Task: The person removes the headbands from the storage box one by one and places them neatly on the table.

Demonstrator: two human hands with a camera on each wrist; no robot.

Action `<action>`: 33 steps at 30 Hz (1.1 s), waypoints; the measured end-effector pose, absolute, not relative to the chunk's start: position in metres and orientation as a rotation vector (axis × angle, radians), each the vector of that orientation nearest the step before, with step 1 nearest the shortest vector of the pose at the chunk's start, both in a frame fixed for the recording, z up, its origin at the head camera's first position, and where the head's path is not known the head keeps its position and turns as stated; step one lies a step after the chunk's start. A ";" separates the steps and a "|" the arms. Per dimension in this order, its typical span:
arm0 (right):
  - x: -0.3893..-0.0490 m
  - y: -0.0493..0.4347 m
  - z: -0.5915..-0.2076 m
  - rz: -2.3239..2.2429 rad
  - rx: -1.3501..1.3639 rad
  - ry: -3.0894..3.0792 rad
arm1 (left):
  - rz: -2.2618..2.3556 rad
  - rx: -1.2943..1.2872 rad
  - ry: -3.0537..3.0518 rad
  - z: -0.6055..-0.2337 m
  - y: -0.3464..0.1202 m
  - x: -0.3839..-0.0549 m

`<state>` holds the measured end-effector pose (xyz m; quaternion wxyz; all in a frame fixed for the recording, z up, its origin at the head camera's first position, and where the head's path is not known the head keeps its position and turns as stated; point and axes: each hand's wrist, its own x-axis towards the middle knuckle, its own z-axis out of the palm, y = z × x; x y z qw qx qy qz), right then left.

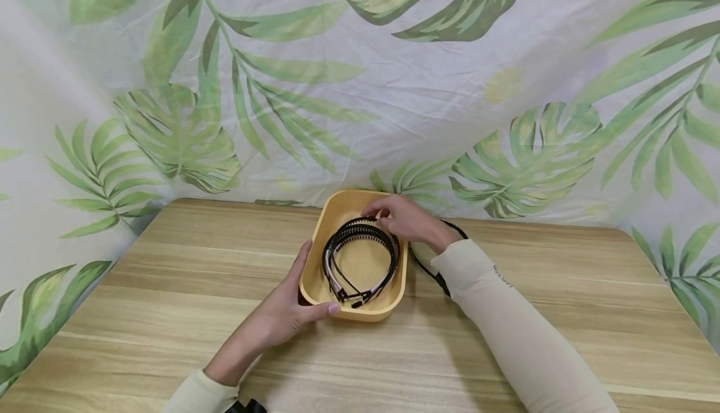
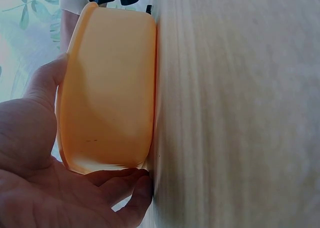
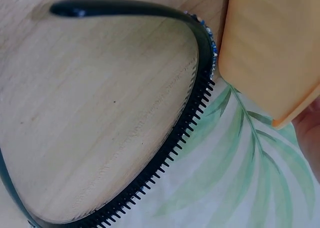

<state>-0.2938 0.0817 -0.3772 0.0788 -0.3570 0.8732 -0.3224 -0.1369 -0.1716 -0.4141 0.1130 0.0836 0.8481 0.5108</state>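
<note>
A yellow-orange plastic box holds several black toothed headbands, some with a pale band, lying over one another. My left hand grips its near left corner, thumb over the near rim and fingers along the left side. In the left wrist view those fingers lie against the outer wall. My right hand reaches over the far right rim, bent fingertips at the top of the headbands; whether they pinch one is hidden. Another black headband with teeth and blue sparkling beads is outside the box, by the right wrist.
The box stands on a wood-grain table, near its back edge. A hanging cloth with green leaf print is close behind that edge. Something small and black shows at the left sleeve.
</note>
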 end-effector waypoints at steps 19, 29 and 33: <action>-0.293 0.089 -0.374 -0.998 -1.013 2.580 | 1.499 0.229 2.481 -0.414 -0.172 -0.136; -0.290 0.090 -0.370 -0.996 -0.989 2.575 | 1.473 0.209 2.506 -0.413 -0.171 -0.135; -0.289 0.090 -0.368 -0.982 -0.989 2.584 | 1.465 0.211 2.512 -0.414 -0.172 -0.135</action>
